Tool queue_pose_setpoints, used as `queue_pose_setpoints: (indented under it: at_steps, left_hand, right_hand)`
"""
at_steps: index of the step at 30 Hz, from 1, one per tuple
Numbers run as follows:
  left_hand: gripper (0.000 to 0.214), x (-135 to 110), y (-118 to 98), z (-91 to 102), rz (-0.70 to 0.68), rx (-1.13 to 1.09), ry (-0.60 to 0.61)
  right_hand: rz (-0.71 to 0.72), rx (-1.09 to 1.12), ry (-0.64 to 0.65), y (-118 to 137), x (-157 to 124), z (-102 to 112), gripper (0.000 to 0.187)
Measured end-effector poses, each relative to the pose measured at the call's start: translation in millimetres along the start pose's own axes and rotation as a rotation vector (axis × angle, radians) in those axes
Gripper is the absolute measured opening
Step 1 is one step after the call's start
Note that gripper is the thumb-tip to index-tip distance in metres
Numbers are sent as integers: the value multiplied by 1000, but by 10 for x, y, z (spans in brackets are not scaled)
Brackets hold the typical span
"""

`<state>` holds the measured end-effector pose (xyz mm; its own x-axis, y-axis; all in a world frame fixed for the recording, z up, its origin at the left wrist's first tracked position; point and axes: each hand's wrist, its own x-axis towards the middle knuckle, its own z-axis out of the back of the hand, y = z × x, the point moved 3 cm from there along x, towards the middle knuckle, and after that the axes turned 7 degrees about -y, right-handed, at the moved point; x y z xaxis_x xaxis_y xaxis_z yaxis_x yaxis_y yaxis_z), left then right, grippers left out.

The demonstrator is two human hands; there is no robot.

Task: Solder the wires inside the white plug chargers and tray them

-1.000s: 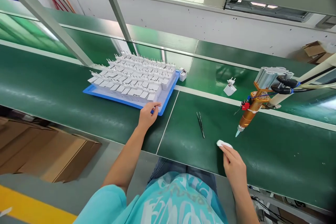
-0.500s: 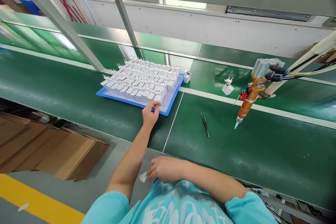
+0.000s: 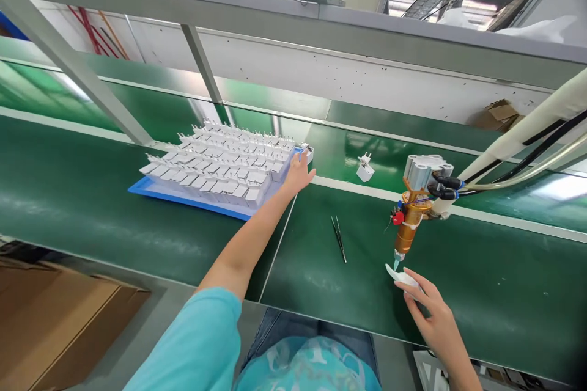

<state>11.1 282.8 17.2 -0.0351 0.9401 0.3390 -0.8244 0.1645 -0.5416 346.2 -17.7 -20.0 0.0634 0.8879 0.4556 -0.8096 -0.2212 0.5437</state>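
Note:
My left hand (image 3: pixel 299 175) reaches across to the far right corner of the blue tray (image 3: pixel 151 190), which carries several rows of white plug adapters (image 3: pixel 220 159). Its fingers are curled around a small white adapter (image 3: pixel 308 151) at that corner. My right hand (image 3: pixel 433 311) is near the bench's front edge, pinching a white wipe (image 3: pixel 400 276) right under the tip of the orange dispensing nozzle (image 3: pixel 408 233).
Black tweezers (image 3: pixel 338 238) lie on the green mat between my hands. A single white adapter (image 3: pixel 365 168) stands behind them. Hoses run from the nozzle off to the right. Cardboard boxes (image 3: pixel 55 324) sit on the floor at lower left. A metal frame post (image 3: pixel 68 61) slants over the tray.
My left hand moved from the tray's near right corner to its far right corner. My right hand came up from my lap and holds the wipe under the nozzle tip.

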Motion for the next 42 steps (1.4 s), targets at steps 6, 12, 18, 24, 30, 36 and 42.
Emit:
queue_pose_setpoints:
  at_steps: [6, 12, 18, 24, 30, 36, 42]
  left_hand:
    - [65, 681, -8, -395, 178, 45, -45]
    - [37, 692, 86, -382, 162, 9, -48]
    - [51, 230, 12, -347, 34, -137, 136]
    - [53, -197, -170, -367, -112, -307, 367]
    - [59, -29, -214, -490, 17, -417, 425]
    - [81, 389, -464, -864, 149, -341, 287]
    - [59, 492, -568, -780, 194, -273, 201]
  right_hand:
    - [-139, 9, -167, 57, 157, 64, 44]
    - [-2, 384, 18, 466, 598, -115, 55]
    - [-59, 481, 22, 644, 935, -236, 42]
    - [-139, 469, 9, 599, 1023, -223, 35]
    - [-192, 453, -40, 560, 1007, -179, 33]
    - [-218, 503, -68, 586, 993, -144, 39]
    - [-193, 546, -105, 660, 1018, -141, 38]
